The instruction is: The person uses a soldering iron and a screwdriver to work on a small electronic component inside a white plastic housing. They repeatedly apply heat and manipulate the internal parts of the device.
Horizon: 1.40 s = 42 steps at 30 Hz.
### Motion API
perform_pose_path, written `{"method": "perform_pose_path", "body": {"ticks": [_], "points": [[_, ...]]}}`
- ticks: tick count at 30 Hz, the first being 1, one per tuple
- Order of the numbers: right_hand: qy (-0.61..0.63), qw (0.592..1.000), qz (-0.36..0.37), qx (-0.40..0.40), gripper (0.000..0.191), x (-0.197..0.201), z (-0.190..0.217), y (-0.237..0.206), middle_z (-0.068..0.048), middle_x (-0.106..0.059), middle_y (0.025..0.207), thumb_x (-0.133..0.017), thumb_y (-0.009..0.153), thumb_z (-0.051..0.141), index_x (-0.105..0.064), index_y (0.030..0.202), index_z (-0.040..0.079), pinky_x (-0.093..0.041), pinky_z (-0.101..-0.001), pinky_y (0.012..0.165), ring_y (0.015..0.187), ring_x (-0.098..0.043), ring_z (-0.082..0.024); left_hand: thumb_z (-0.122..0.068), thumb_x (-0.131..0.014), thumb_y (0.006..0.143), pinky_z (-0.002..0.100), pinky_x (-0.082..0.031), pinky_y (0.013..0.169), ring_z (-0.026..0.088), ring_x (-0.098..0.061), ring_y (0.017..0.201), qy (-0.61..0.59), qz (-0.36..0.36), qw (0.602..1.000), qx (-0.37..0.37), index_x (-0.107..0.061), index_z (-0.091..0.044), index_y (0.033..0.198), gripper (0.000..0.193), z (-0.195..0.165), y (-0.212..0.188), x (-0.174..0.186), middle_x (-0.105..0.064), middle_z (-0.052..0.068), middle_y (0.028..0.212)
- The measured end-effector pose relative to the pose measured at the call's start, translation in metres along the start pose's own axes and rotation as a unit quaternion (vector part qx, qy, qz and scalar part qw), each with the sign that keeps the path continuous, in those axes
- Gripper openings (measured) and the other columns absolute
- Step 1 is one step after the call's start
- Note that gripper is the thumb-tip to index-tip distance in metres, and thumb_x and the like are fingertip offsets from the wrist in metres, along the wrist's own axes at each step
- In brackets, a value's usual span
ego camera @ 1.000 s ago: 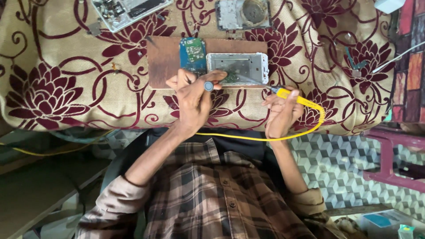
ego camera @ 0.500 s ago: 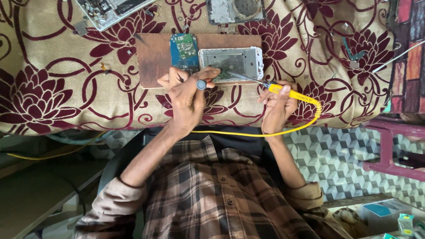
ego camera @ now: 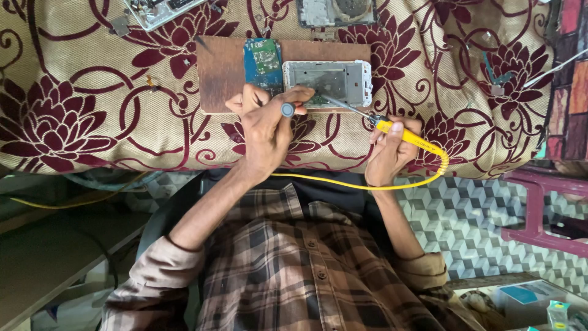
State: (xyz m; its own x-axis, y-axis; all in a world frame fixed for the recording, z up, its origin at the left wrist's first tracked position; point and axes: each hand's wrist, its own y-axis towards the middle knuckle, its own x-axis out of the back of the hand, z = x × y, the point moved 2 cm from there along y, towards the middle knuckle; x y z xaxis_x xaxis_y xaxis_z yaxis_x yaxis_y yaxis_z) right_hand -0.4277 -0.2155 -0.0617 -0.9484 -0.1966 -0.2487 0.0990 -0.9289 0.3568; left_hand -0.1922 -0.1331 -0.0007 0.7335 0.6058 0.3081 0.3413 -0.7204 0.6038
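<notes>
1. Right hand (ego camera: 392, 153), centre-right of frame, clamped on a yellow-handled soldering iron (ego camera: 401, 135); tip touches the opened phone frame (ego camera: 327, 83).
2. Left hand (ego camera: 263, 125), centre, pinches a small grey-capped tool (ego camera: 288, 110) at the frame's lower edge.
3. Phone frame and blue circuit board (ego camera: 263, 61) lie on a brown wooden board (ego camera: 220, 73), upper centre, over floral cloth (ego camera: 73, 104).

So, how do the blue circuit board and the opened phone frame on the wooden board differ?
The blue circuit board is narrow and stands lengthwise away from the person; the opened phone frame is wider and lies sideways. The circuit board is blue with a green part; the phone frame is white-edged and grey inside. The soldering iron in the right hand points into the phone frame, not the circuit board. Both rest on the wooden board.
</notes>
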Motion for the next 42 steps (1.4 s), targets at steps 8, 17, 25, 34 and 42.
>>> {"method": "perform_pose_path", "body": {"ticks": [8, 17, 25, 34, 42], "points": [[0.002, 0.999, -0.020, 0.030, 0.017, 0.004, -0.002, -0.002, -0.007, -0.053, 0.087, -0.054, 0.113, 0.017, -0.052, 0.110, 0.000, -0.045, -0.0261, 0.070, 0.074, -0.051, -0.012, 0.003, -0.060, 0.099, 0.035, -0.025, 0.083, 0.014, -0.036, 0.080, 0.036, 0.001, 0.999, 0.005, -0.076, -0.010, 0.114, 0.025, 0.002, -0.001, -0.001, -0.079, -0.006, 0.099], [0.027, 0.999, -0.030, 0.035, 0.014, 0.009, -0.003, -0.001, -0.007, -0.053, 0.090, -0.055, 0.112, 0.013, -0.051, 0.106, 0.001, -0.045, -0.0272, 0.072, 0.075, -0.049, -0.012, -0.004, -0.060, 0.104, 0.036, -0.023, 0.085, 0.014, -0.033, 0.082, 0.035, -0.003, 0.999, 0.021, -0.077, -0.016, 0.117, 0.025, 0.012, -0.008, -0.011, -0.078, -0.011, 0.096], [0.045, 0.997, -0.053, 0.019, 0.012, 0.013, -0.007, 0.000, -0.010, -0.058, 0.099, -0.054, 0.111, 0.012, -0.049, 0.105, 0.003, -0.046, -0.0275, 0.072, 0.079, -0.051, -0.013, -0.006, -0.061, 0.104, 0.036, -0.022, 0.086, 0.015, -0.035, 0.084, 0.075, -0.015, 0.997, -0.006, -0.078, -0.019, 0.112, 0.022, 0.009, -0.004, -0.011, -0.079, -0.011, 0.102], [0.058, 0.996, -0.061, 0.010, 0.016, 0.017, -0.007, 0.001, -0.008, -0.058, 0.097, -0.056, 0.110, 0.018, -0.049, 0.106, 0.005, -0.045, -0.0281, 0.068, 0.073, -0.053, -0.015, -0.003, -0.062, 0.103, 0.036, -0.022, 0.086, 0.014, -0.034, 0.083, 0.066, -0.013, 0.998, 0.005, -0.078, -0.019, 0.115, 0.025, 0.004, 0.000, -0.006, -0.079, -0.012, 0.101], [0.070, 0.995, -0.063, -0.009, 0.022, 0.015, -0.001, 0.004, -0.008, -0.059, 0.087, -0.052, 0.114, 0.025, -0.053, 0.108, 0.004, -0.046, -0.0291, 0.069, 0.072, -0.058, -0.016, -0.003, -0.062, 0.101, 0.037, -0.021, 0.086, 0.015, -0.036, 0.085, 0.066, -0.011, 0.998, 0.009, -0.078, -0.018, 0.112, 0.025, 0.004, -0.002, -0.006, -0.078, -0.012, 0.097]]}}
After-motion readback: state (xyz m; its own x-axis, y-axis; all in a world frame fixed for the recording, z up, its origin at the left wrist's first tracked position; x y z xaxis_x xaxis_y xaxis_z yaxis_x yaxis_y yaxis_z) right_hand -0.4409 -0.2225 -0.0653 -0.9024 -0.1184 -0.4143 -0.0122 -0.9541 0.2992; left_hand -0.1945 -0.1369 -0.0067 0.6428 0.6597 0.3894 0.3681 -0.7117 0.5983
